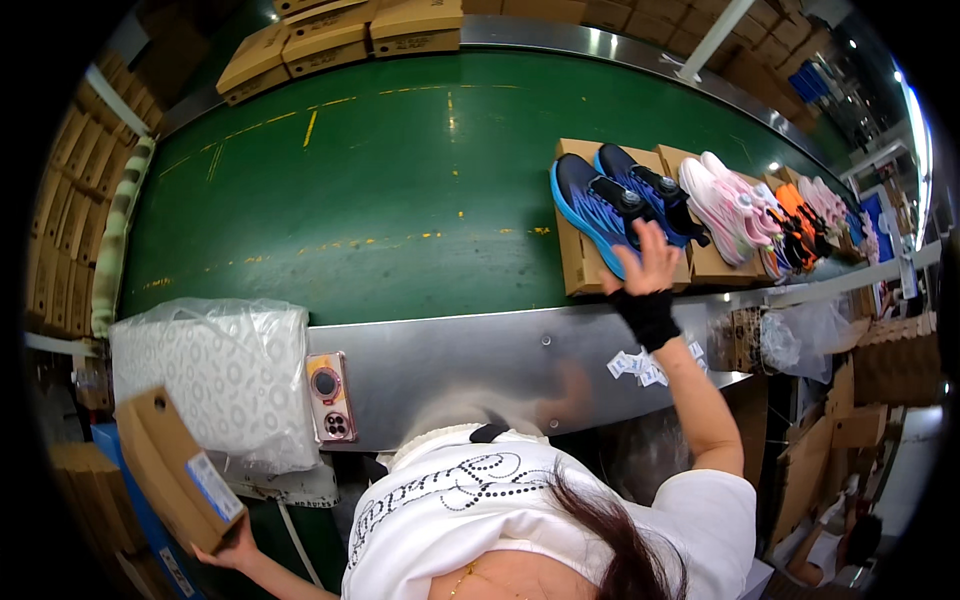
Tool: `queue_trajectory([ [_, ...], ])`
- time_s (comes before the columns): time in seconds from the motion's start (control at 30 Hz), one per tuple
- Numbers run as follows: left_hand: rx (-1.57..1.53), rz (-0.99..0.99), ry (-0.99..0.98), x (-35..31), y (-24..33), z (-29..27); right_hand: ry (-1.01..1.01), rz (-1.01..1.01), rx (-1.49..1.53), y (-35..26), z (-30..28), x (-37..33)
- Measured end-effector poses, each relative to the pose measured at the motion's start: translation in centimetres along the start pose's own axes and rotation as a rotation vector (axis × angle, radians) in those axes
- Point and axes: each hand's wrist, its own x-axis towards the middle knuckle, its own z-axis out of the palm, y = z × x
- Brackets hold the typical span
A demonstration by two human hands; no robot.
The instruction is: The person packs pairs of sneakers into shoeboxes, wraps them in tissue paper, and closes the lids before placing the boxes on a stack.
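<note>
My left hand [232, 545] grips the lower end of a closed brown cardboard shoebox [175, 470] with a white and blue label, held tilted at the lower left. My right hand [648, 262], in a black fingerless wrist cover, has its fingers spread over the heel end of a pair of black and blue sneakers [590, 205]. Whether the fingertips touch the shoes I cannot tell. The sneakers, with round dials on top, rest on a brown box [580, 262] on the green belt [400, 200].
More boxes with shoes line the belt to the right, pink and white sneakers [715, 205] closest. Small white packets [640, 367], a phone [331, 397] and plastic-wrapped patterned paper [215, 380] lie along the metal ledge [450, 360]. Shoeboxes [415, 28] stand at the far side. Another person [835, 545] is at lower right.
</note>
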Motion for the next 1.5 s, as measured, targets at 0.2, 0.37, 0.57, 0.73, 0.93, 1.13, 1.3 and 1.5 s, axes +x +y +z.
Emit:
queue_trajectory([
  [0.2,-0.024,-0.071,0.264,12.4,-0.4,-13.2,-0.715,0.365,-0.049,7.3,-2.4,0.1],
  [0.37,0.452,-0.177,0.174,8.8,-4.3,-5.8,-0.801,0.390,0.017,7.4,-2.3,1.9],
  [0.57,0.951,0.079,-0.744,0.3,-12.3,6.7,-0.814,0.215,0.032,-0.3,-6.4,8.2],
  [0.73,0.864,0.346,-1.629,-19.7,-18.0,18.4,-0.961,0.031,0.292,-5.2,-9.5,10.3],
  [0.93,1.059,0.543,-1.908,-25.2,-20.7,21.8,-0.955,-0.185,0.547,-9.3,-9.6,11.2],
  [1.13,1.019,-0.091,-1.755,-21.1,-22.0,20.2,-1.056,-0.293,0.594,-11.0,-8.8,11.7],
  [1.3,1.314,0.088,-1.838,-20.2,-21.0,19.5,-0.859,-0.492,0.546,-12.5,-6.3,7.3],
  [1.5,1.114,0.538,-1.900,-18.6,-26.8,15.0,-0.479,-0.611,0.672,-14.3,-0.2,-2.9],
])
